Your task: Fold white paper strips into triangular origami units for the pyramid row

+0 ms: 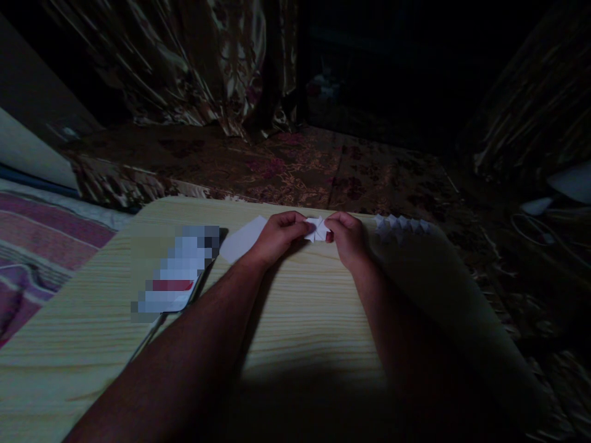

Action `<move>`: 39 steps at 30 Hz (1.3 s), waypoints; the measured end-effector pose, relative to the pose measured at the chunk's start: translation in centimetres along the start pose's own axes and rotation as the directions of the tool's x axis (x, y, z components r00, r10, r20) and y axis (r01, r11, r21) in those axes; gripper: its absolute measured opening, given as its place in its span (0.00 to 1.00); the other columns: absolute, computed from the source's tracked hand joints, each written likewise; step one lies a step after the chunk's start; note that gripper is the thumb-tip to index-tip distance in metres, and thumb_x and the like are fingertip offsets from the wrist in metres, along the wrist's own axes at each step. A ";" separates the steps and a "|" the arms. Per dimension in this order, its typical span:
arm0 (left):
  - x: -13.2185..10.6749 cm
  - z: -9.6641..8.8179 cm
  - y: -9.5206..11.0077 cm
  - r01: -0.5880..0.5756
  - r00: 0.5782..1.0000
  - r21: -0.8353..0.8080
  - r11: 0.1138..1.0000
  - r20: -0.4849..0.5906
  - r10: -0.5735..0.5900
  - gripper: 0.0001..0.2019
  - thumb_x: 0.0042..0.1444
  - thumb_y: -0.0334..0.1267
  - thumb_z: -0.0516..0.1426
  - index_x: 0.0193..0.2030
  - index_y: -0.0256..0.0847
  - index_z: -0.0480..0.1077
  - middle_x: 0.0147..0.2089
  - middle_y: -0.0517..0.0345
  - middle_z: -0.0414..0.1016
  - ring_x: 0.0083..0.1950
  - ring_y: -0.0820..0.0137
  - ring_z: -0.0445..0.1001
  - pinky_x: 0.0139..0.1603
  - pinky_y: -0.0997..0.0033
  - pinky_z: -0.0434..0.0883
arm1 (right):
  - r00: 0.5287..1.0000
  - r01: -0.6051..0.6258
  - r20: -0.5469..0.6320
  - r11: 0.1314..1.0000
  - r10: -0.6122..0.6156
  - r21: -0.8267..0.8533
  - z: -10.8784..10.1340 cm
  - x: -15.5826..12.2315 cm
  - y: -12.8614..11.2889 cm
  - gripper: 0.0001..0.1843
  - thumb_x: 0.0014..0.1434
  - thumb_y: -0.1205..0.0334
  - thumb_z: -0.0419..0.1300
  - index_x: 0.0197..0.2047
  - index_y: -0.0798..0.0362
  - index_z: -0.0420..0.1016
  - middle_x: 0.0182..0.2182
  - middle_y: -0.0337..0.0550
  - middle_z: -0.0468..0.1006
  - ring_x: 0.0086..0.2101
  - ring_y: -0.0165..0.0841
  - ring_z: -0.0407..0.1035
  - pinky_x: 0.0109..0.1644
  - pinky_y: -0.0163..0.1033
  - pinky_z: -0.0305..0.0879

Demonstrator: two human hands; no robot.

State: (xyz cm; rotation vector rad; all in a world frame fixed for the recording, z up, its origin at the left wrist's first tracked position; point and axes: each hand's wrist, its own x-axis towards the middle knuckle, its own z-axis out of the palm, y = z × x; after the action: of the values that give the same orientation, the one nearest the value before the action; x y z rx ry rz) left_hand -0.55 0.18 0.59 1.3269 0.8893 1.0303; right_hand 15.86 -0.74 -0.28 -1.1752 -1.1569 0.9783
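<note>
Between my two hands is a small piece of folded white paper (317,229) with pointed corners, held just above the far part of the wooden table. My left hand (282,237) is closed, its thumb and fingers pinching the paper's left side. On the opposite side, my right hand (347,239) pinches the paper's right edge. A small dark red thing (329,236) shows by the right fingertips; I cannot tell what it is. Flat white paper (244,239) lies beside my left hand, partly covered by it.
Several small folded white paper pieces (401,223) stand in rows at the table's far right. A phone (178,271) with a blurred screen and a cable lies on the left of the table (314,326). Patterned curtains (207,61) hang beyond; striped bedding (41,240) is at left.
</note>
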 end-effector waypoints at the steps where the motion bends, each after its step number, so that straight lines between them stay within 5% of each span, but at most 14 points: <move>1: 0.0 0.0 0.0 -0.011 1.000 0.009 1.000 0.003 0.011 0.13 0.43 0.42 0.64 0.31 0.36 0.70 0.25 0.61 0.70 0.24 0.76 0.65 0.25 0.75 0.61 | 1.000 0.001 -0.012 1.000 -0.001 0.002 0.0 0.1 0.1 0.06 0.48 0.60 0.57 0.24 0.53 0.67 0.13 0.31 0.65 0.17 0.25 0.60 0.21 0.31 0.55; 8: 0.2 -0.2 -0.5 -0.063 0.995 0.019 0.998 -0.071 0.064 0.16 0.41 0.37 0.65 0.38 0.35 0.71 0.28 0.60 0.71 0.25 0.77 0.66 0.27 0.77 0.62 | 0.998 -0.007 0.056 0.999 0.005 0.035 0.0 -0.2 -0.2 0.09 0.49 0.56 0.59 0.29 0.54 0.70 0.17 0.33 0.69 0.19 0.25 0.62 0.22 0.30 0.57; 21: 0.0 0.2 0.0 -0.051 0.998 0.026 0.998 -0.029 0.052 0.14 0.44 0.39 0.63 0.37 0.36 0.71 0.31 0.58 0.74 0.27 0.75 0.68 0.30 0.75 0.64 | 0.999 -0.004 0.052 0.999 0.006 -0.032 0.1 -0.2 -0.1 0.11 0.49 0.54 0.61 0.28 0.54 0.70 0.19 0.35 0.71 0.20 0.25 0.63 0.23 0.31 0.58; 28: 0.1 0.3 -0.7 -0.112 0.993 0.233 0.966 0.006 0.114 0.14 0.46 0.45 0.63 0.31 0.35 0.71 0.28 0.59 0.72 0.27 0.76 0.65 0.28 0.77 0.61 | 0.998 0.009 0.069 0.999 -0.006 -0.039 0.2 -0.4 -0.3 0.10 0.48 0.55 0.61 0.28 0.54 0.69 0.19 0.34 0.70 0.20 0.26 0.63 0.23 0.31 0.58; 39: 0.1 0.2 -0.7 -0.146 0.989 0.265 0.953 0.008 0.150 0.14 0.46 0.45 0.63 0.28 0.35 0.71 0.26 0.59 0.71 0.26 0.76 0.64 0.27 0.77 0.60 | 0.994 0.044 0.108 0.995 -0.034 -0.094 0.2 -0.4 0.0 0.11 0.46 0.57 0.63 0.25 0.53 0.65 0.19 0.33 0.68 0.22 0.26 0.62 0.25 0.32 0.58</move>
State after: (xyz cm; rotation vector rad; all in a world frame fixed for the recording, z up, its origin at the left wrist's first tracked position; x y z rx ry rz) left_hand -0.22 0.24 -0.11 1.6337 0.9737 1.0621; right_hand 15.59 -1.09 -0.32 -1.1838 -1.3202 0.9739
